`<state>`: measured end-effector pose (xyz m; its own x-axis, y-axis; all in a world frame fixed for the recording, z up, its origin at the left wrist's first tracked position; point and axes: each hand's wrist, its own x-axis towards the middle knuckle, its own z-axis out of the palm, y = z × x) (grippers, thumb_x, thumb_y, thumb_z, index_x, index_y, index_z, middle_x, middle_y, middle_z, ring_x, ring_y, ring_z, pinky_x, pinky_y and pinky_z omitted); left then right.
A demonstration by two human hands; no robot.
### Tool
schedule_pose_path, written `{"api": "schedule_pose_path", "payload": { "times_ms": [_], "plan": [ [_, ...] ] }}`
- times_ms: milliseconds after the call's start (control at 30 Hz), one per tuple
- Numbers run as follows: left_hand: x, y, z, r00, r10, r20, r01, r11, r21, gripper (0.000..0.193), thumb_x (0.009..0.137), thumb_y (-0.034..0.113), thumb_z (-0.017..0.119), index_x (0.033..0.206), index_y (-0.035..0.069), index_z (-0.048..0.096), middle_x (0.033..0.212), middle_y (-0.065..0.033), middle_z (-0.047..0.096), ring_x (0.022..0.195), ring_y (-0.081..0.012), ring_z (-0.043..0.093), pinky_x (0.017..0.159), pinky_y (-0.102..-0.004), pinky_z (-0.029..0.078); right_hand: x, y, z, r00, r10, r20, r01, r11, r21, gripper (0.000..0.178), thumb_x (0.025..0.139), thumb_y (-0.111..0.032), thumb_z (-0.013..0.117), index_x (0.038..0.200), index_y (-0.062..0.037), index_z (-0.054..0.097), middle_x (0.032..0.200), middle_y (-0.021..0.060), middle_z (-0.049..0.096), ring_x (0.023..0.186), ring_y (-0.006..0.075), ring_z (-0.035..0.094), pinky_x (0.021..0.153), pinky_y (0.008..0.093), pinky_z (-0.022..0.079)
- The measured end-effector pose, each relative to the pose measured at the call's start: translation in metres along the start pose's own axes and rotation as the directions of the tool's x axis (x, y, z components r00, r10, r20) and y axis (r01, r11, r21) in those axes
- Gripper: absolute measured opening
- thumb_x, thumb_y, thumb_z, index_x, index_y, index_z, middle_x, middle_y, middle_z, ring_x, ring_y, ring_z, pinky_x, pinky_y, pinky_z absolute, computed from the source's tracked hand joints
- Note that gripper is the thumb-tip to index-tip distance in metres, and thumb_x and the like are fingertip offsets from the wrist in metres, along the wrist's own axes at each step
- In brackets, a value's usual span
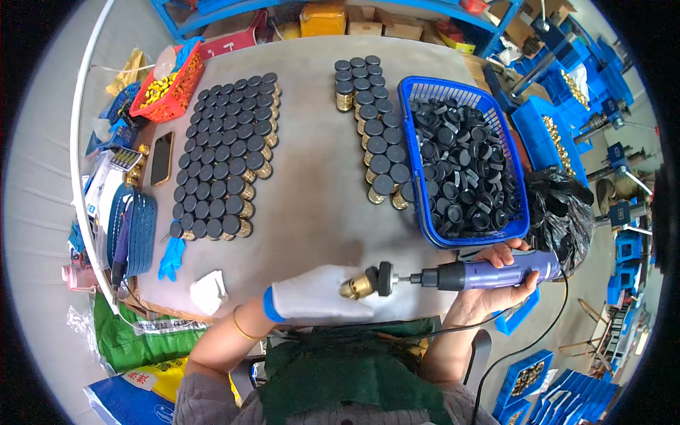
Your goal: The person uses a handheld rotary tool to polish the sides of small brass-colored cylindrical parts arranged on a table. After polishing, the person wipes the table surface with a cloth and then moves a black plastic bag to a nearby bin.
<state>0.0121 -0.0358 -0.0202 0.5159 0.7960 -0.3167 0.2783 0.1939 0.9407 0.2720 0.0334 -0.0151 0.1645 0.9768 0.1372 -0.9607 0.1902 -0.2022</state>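
My left hand (312, 294), in a white glove with a blue cuff, grips a brass fitting (359, 285) lying sideways. A round black cap (385, 278) sits on the fitting's right end. Bare and wrapped round a purple electric screwdriver (489, 275), my right hand (485, 301) holds the tool level. Its bit meets the cap or stops just short of it; I cannot tell which. Black-capped brass fittings stand upright in a large block (227, 142) on the left, with a narrower group (379, 134) right of centre.
A blue basket (418, 191) full of loose black caps (464, 156) stands at the right, beside a black plastic bag (559, 212). On the left lie a phone (162, 159), a red basket (161, 108) and a blue glove (171, 258). The screwdriver's cord (528, 347) hangs at the lower right.
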Motion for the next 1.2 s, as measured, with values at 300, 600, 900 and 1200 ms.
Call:
{"api": "schedule_pose_path", "payload": {
  "times_ms": [300,600,900,1200],
  "plan": [
    [0.005,0.01,0.019,0.938,-0.072,-0.339,0.28,0.732,0.621,0.032,0.07,0.039,0.063,0.075,0.008,0.061,0.076,-0.0146,0.063,0.073,-0.033,0.062,0.066,-0.0424,0.049,-0.01,0.016,-0.008,0.998,0.056,0.023,-0.055,0.997,-0.057,0.043,0.076,-0.035,0.064,0.1,-0.0035,0.048,0.087,0.0081,0.052,0.068,0.0173,0.047,0.064,0.0298,0.043],
    [0.001,0.007,0.002,0.809,0.394,-0.437,-0.048,0.785,0.618,0.033,0.069,0.04,0.071,0.073,0.009,0.063,0.069,-0.0106,0.062,0.064,-0.0305,0.061,0.061,-0.0407,0.048,-0.009,0.003,0.011,1.0,0.0,0.012,0.0,1.0,0.007,0.044,0.078,-0.031,0.064,0.111,-0.0061,0.048,0.104,0.011,0.056,0.08,0.018,0.053,0.068,0.0291,0.046],
    [-0.024,-0.001,-0.025,0.993,-0.087,-0.075,0.06,0.949,-0.309,0.044,0.074,0.03,0.072,0.105,0.001,0.061,0.087,-0.0008,0.064,0.07,-0.0155,0.061,0.059,-0.0317,0.047,-0.004,0.0,-0.003,0.997,0.062,-0.042,-0.059,0.996,0.07,0.042,0.078,-0.03,0.064,0.107,-0.0038,0.046,0.104,0.0128,0.056,0.079,0.0191,0.054,0.067,0.0301,0.048],
    [-0.002,0.015,0.006,0.96,-0.128,-0.251,0.254,0.778,0.575,0.032,0.07,0.038,0.064,0.078,0.007,0.062,0.075,-0.0162,0.063,0.073,-0.0357,0.061,0.065,-0.0434,0.048,-0.011,0.024,-0.001,0.998,0.056,0.026,-0.054,0.995,-0.081,0.043,0.076,-0.038,0.064,0.098,-0.0045,0.047,0.087,0.0075,0.05,0.071,0.017,0.047,0.066,0.0305,0.043]
  ]
}}
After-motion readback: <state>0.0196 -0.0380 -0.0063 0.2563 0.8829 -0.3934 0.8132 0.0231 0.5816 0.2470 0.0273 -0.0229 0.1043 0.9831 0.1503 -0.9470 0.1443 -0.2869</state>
